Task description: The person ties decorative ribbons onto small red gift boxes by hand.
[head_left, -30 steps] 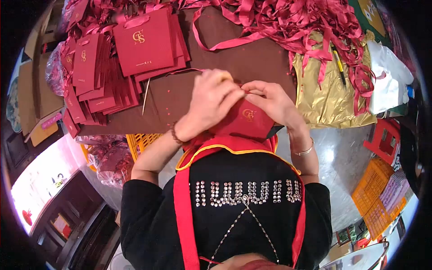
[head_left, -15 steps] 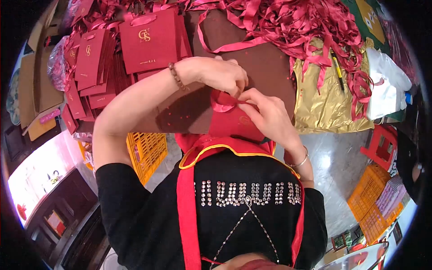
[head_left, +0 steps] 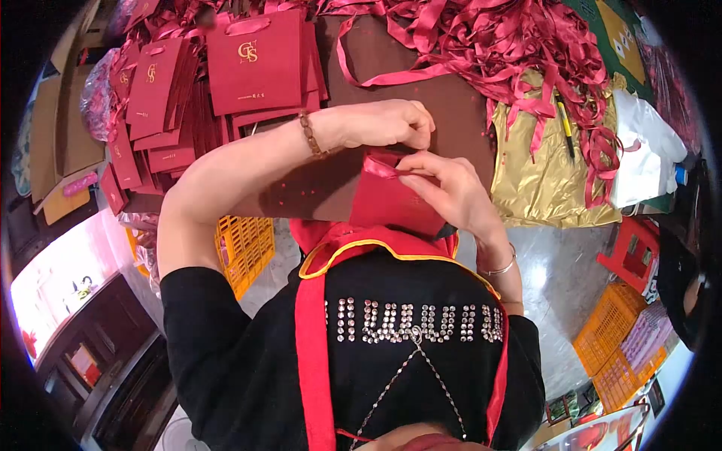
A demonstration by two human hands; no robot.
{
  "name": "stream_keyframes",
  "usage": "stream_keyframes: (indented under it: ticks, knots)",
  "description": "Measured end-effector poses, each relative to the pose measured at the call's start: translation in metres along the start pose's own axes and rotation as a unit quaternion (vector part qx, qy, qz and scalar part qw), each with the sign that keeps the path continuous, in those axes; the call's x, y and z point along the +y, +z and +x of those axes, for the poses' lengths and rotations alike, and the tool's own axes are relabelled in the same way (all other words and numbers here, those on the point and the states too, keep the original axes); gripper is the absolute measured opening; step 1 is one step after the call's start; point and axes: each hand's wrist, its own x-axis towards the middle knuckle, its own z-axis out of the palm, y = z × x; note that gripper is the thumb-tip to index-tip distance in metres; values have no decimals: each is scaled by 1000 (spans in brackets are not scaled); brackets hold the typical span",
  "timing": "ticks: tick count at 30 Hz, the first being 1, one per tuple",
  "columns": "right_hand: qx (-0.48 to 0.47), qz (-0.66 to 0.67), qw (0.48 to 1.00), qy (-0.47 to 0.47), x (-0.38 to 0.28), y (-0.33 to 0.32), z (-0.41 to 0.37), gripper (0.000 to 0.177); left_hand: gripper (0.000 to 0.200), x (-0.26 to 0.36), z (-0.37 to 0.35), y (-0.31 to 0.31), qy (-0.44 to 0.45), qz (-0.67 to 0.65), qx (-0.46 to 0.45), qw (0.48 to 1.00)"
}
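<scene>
A small dark-red paper bag (head_left: 391,203) rests against the table's near edge in front of my apron, with a shiny ribbon (head_left: 381,167) at its top. My right hand (head_left: 453,192) pinches the top edge of this bag between thumb and fingers. Just beyond the bag's mouth, my left hand (head_left: 395,124) is closed with its fingers curled down; whatever they hold is hidden.
Stacks of red printed bags (head_left: 256,64) stand at the left of the brown table (head_left: 444,105). A heap of red ribbons (head_left: 504,45) lies at the back right, partly over gold wrapping (head_left: 526,180) with a yellow-black pen (head_left: 565,128). Orange crates (head_left: 244,252) are below.
My left hand has shifted to the right and slightly away from the bag's ribbon. My right hand stays at the bag's top edge, and the bag's mouth shows more.
</scene>
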Motion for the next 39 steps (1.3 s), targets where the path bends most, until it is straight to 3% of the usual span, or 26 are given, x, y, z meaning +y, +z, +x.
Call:
stream_keyframes:
  ticks: [1, 3, 5, 7, 10, 11, 13, 15, 17, 18, 19, 21, 23, 24, 25, 27, 28, 29, 30, 31, 32, 33, 34, 35, 37, 39]
  knots:
    - [-5, -16, 999, 27, -1, -1, 1, 16, 18, -1, 2, 3, 36, 2, 62, 997]
    - [-1, -2, 1000, 14, -1, 1, 0, 16, 17, -2, 9, -7, 41, -15, 26, 999]
    - [6, 13, 1000, 3, -2, 2, 0, 16, 14, 3, 13, -13, -63, -48, 129, 988]
    - [-3, -8, 1000, -5, -5, 1, 0, 16, 14, 6, 14, -13, -72, -80, 163, 981]
    - [-11, 0, 1000, 13, -5, -1, 1, 17, 17, -3, 9, -14, -32, 98, 228, 968]
    - [-11, 1, 1000, 12, -5, -1, 1, 17, 17, -7, 7, -16, -32, 99, 228, 968]
    - [-26, 23, 998, 46, -4, -2, 1, 18, 22, -2, 1, -21, -71, -63, 208, 974]
    - [-10, 16, 1000, 25, 4, -1, 2, 18, 28, 3, -10, -16, -55, -68, 172, 981]
    - [7, 10, 1000, 3, 13, 1, 4, 19, 41, 16, -24, -12, -133, 29, 88, 987]
    - [13, 25, 999, 35, 17, -1, 5, 19, 48, -5, -30, -9, -20, 56, 113, 992]
    - [20, 41, 997, 67, 21, -2, 6, 20, 48, 5, -41, -15, -19, 57, 110, 992]
    - [30, 60, 994, 89, 29, -2, 6, 20, 54, 33, -68, -24, -93, 186, -16, 978]
    - [42, 44, 994, 89, 34, 0, 8, 20, 64, 47, -88, -24, -173, 135, -69, 973]
    - [41, 45, 994, 91, 35, 0, 9, 20, 70, 37, -99, -17, -117, 209, -31, 970]
    - [33, 40, 994, 98, 37, 0, 11, 19, 71, 31, -107, -12, -122, 246, -35, 961]
    - [25, 36, 994, 104, 37, 1, 15, 19, 72, 39, -124, -3, -153, 92, -44, 983]
    - [20, 19, 993, 111, 35, 1, 16, 19, 73, 46, -132, -1, -163, 94, -70, 980]
    - [16, 3, 993, 118, 35, 1, 16, 19, 69, 49, -141, 4, -205, -46, -59, 976]
    - [16, 3, 993, 120, 38, 3, 16, 19, 60, 45, -153, 4, -177, -141, -69, 972]
    - [31, -57, 996, 54, 44, 5, 16, 20, 52, 41, -161, 5, -148, -235, -77, 958]
    - [46, -117, 992, -13, 46, 7, 17, 21, 52, 40, -164, 10, -147, -235, -76, 958]
    - [45, -117, 992, -13, 42, 7, 15, 21, 41, 41, -165, 15, -43, -285, -24, 957]
    - [38, -210, 977, -20, 34, 4, 14, 22, 32, 42, -163, 20, 62, -330, 28, 942]
    - [32, -300, 953, -26, 29, 3, 13, 22, 32, 40, -159, 24, 62, -329, 28, 942]
    - [38, -292, 955, -21, 33, 6, 9, 23, 23, 36, -145, 32, 135, -178, 99, 970]
    - [45, -284, 958, -12, 34, 7, 5, 24, 20, 42, -132, 45, 83, -217, 129, 964]
